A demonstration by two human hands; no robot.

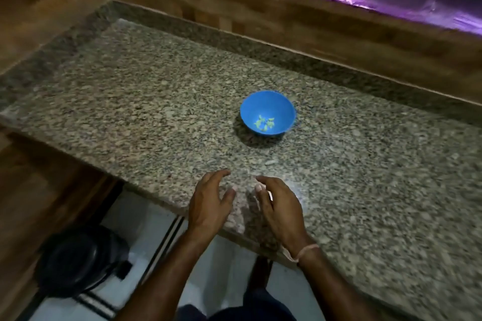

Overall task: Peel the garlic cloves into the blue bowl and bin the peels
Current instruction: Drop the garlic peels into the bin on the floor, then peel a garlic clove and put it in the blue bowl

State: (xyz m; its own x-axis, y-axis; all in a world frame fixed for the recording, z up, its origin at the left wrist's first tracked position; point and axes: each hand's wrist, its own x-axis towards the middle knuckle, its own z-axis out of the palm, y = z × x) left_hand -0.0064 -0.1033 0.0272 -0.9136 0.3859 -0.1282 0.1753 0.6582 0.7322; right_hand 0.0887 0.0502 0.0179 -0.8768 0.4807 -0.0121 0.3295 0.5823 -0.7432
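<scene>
Both hands empty, side by side at the near edge of the counter (156,112).
Left hand (208,206): fingers loosely spread and nearly straight, palm turned down and inward. Right hand (280,212): mirrors it, fingers slightly bent, tips pointing away from the body. A narrow gap between them, not touching. Contact with the surface cannot be told. Forearms bare, with a pale band (307,251) on the right wrist.

I was in a home kitchen: a speckled granite countertop (156,101) met wood-panelled walls (287,28), a blue bowl (260,105) of peeled cloves (264,122) sat on it, and a black bin (78,260) stood on the pale floor (135,219) below.
</scene>
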